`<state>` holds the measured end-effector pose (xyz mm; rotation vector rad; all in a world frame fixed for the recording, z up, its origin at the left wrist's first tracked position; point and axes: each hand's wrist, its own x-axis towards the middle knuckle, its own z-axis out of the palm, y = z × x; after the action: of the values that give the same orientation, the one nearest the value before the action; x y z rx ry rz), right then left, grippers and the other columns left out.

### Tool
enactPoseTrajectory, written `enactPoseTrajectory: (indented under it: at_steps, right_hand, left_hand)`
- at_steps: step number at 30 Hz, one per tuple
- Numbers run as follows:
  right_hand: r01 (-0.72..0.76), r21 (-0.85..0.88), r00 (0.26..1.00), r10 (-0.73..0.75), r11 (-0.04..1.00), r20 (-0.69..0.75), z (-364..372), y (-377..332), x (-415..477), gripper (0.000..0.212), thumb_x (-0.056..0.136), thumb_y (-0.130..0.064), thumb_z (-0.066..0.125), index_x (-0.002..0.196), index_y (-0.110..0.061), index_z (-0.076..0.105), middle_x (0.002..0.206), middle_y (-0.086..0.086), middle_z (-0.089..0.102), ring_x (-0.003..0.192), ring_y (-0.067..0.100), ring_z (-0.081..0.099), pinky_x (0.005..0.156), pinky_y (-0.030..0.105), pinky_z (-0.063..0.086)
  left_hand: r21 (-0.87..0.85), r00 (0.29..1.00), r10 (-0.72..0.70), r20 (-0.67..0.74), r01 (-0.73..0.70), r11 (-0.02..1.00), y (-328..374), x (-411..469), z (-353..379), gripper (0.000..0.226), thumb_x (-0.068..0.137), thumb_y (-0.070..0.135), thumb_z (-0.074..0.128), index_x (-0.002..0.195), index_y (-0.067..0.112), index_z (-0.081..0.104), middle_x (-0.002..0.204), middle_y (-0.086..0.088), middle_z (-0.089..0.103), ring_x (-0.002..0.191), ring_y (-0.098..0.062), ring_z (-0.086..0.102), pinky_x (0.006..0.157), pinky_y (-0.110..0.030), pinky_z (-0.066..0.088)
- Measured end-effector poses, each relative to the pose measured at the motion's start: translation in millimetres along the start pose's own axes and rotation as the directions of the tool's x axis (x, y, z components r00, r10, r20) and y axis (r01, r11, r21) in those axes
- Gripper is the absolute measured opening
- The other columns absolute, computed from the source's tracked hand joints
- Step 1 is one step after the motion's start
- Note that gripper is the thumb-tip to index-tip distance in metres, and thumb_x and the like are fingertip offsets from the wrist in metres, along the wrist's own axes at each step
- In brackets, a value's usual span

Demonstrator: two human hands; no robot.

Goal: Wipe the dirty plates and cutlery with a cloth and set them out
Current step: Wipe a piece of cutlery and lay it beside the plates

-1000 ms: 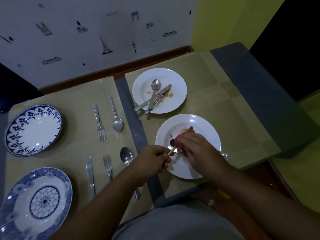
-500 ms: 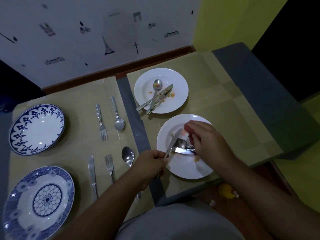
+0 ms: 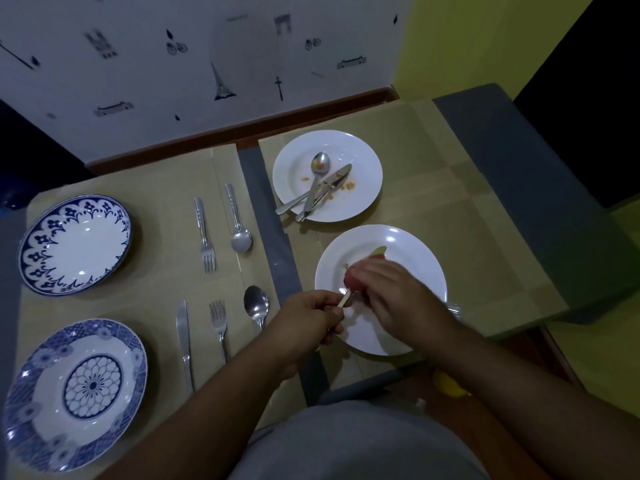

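Between the curled fingers of the left hand (image 3: 304,323) is the pale handle of a knife (image 3: 378,251), gripped tight; just beyond them the right hand (image 3: 398,299) pinches a reddish cloth (image 3: 356,277) round the blade, whose dull tip pokes out past the fingertips. Under both hands lies a white plate (image 3: 412,244), with a few orange crumbs beside the cloth. Farther out, a second white plate (image 3: 363,154) carries a smeared spoon (image 3: 320,164) and other crossed cutlery. Left of the left knuckles lie a clean spoon (image 3: 256,303) and a fork (image 3: 218,320)

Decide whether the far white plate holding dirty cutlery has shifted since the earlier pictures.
No. The far white plate still sits just right of the grey strip.
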<state>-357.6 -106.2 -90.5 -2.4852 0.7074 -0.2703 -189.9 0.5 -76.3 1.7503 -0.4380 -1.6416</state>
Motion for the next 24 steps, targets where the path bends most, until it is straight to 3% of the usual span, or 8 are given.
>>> enactPoseTrajectory:
  at_steps: [3,9,12,19,24]
  right_hand:
    - [-0.183,-0.037,0.983,0.184,0.982,0.008,-8,24,19,0.020,0.092,-0.007,0.055,0.106,-0.016,0.067,0.109,0.001,0.067,0.105,0.018,0.057,0.096,0.033,0.047]
    - [-0.316,0.019,0.937,0.315,0.949,-0.147,-23,26,24,0.034,0.094,-0.006,0.055,0.125,-0.016,0.065,0.121,-0.002,0.066,0.112,0.012,0.057,0.101,0.033,0.049]
    - [-0.248,0.042,0.954,0.252,0.968,-0.162,-19,8,14,0.037,0.092,-0.004,0.057,0.126,-0.016,0.064,0.125,-0.002,0.065,0.117,0.012,0.055,0.105,0.030,0.045]
    - [0.084,-0.037,0.996,-0.083,0.996,0.024,7,-19,-1,0.034,0.084,-0.007,0.071,0.117,-0.013,0.065,0.120,0.005,0.066,0.115,0.020,0.058,0.107,0.038,0.043]
    - [-0.142,-0.056,0.988,0.146,0.988,0.057,-2,10,24,0.014,0.087,-0.008,0.062,0.091,-0.021,0.061,0.099,-0.007,0.061,0.097,0.013,0.052,0.094,0.037,0.047]
  left_hand:
    - [-0.005,1.000,-0.020,0.007,0.020,1.000,-3,-1,-2,0.021,0.099,0.008,0.059,0.111,0.015,0.075,0.084,-0.005,0.067,0.058,-0.004,0.062,0.053,-0.011,0.047]
    - [-0.105,0.997,-0.075,-0.023,0.072,0.992,-1,-1,-1,0.021,0.103,0.022,0.055,0.108,0.019,0.075,0.094,-0.004,0.071,0.075,-0.013,0.058,0.056,-0.017,0.050]
    - [-0.084,0.992,-0.090,-0.091,0.082,0.993,2,4,1,0.021,0.103,0.018,0.055,0.107,0.019,0.075,0.094,-0.005,0.072,0.078,-0.014,0.060,0.058,-0.018,0.052]
    - [-0.099,0.994,-0.085,-0.074,0.077,0.992,7,5,6,0.015,0.096,0.004,0.064,0.096,0.012,0.076,0.096,-0.012,0.076,0.072,-0.013,0.069,0.057,-0.016,0.054]
    - [-0.057,0.994,-0.047,-0.096,0.042,0.997,3,2,8,0.017,0.097,0.005,0.062,0.104,0.012,0.075,0.105,-0.012,0.072,0.083,-0.016,0.066,0.058,-0.014,0.053]
